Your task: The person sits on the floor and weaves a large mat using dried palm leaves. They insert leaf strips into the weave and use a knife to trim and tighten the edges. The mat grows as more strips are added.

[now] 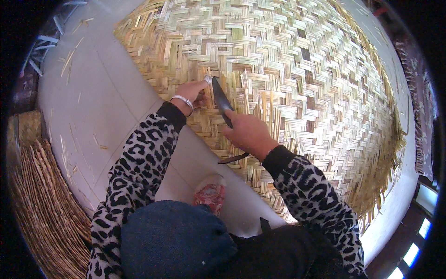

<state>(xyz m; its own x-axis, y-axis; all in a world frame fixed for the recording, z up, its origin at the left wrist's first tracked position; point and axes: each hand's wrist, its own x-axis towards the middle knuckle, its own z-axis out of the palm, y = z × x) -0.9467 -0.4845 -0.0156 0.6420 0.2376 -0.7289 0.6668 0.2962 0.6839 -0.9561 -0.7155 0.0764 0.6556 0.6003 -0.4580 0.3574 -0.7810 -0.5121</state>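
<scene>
A large mat woven from pale, flat strips (278, 60) lies before me, with loose strip ends standing up near my hands. My left hand (190, 92) is at the mat's left edge, its fingers closed on a strip (206, 70). White wrapping covers one of its fingertips, and a silver bracelet circles the wrist. In my right hand (249, 133) is a knife with a dark blade (221, 98). The blade's tip points away from me, close beside the left fingertips. Below the right fist a dark, curved end piece (233, 159) sticks out; the fist hides how it joins the knife.
Pale floor (111, 93) with scattered strip scraps (69, 60) runs along the left. A stack of rough brown woven sheets (46, 209) stands at the lower left. My bent knee in dark blue cloth (174, 237) and a red patterned shoe (210, 194) are near the mat's edge.
</scene>
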